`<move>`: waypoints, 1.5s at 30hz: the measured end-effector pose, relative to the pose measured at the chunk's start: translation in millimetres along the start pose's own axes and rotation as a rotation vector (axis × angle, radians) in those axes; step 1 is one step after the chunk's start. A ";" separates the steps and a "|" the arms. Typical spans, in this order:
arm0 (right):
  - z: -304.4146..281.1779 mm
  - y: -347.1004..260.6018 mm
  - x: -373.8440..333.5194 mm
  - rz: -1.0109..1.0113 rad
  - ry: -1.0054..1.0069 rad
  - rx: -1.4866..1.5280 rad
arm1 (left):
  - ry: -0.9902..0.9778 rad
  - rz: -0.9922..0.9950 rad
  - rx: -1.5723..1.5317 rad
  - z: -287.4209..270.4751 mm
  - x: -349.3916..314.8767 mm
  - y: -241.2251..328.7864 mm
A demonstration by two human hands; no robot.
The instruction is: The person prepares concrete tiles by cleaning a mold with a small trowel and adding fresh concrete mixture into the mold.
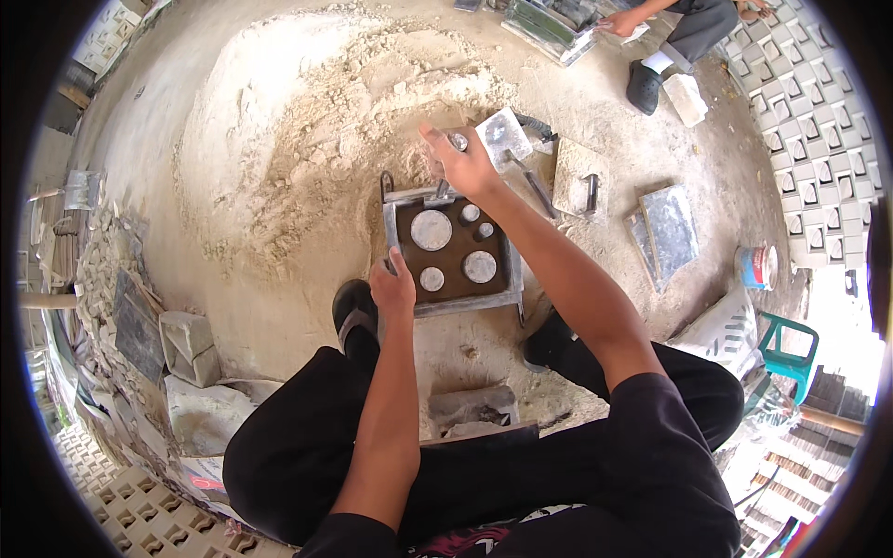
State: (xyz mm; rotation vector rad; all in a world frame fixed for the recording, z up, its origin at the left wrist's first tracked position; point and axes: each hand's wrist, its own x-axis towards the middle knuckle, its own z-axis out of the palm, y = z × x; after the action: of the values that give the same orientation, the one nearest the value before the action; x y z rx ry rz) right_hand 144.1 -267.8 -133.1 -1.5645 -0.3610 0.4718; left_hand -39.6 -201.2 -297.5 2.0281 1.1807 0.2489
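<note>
Mould frame (453,249) sits on the ground between my feet, five round discs inside; my left hand (394,285) grips its left edge, my right hand (463,166) pinches a small disc (459,141) above the far edge. Sand heap (326,121) behind, metal plates (665,232) right, another person (679,28) beyond

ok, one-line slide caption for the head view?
Left hand grips square metal mould frame; right hand holds a small disc above it, beside the sand pile.
</note>
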 end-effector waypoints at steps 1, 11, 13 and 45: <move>0.2 -3.3 -0.4 0.107 0.052 0.005 | -0.002 0.003 0.005 0.4 1.4 -1.3; -19.8 2.0 -1.9 -0.077 -0.006 0.065 | -0.033 0.002 0.019 -1.2 4.3 -2.1; -31.5 25.0 2.4 -0.281 0.045 0.004 | -0.040 0.002 0.031 1.3 0.4 -0.4; -9.1 -6.2 -17.7 -0.279 0.048 -0.231 | -0.018 -0.044 0.041 1.7 1.0 3.5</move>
State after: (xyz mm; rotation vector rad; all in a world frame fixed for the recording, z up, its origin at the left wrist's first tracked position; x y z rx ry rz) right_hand 133.9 -284.1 -125.4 -1.7122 -0.6045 0.1795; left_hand -35.9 -202.3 -296.5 2.0330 1.2270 0.1863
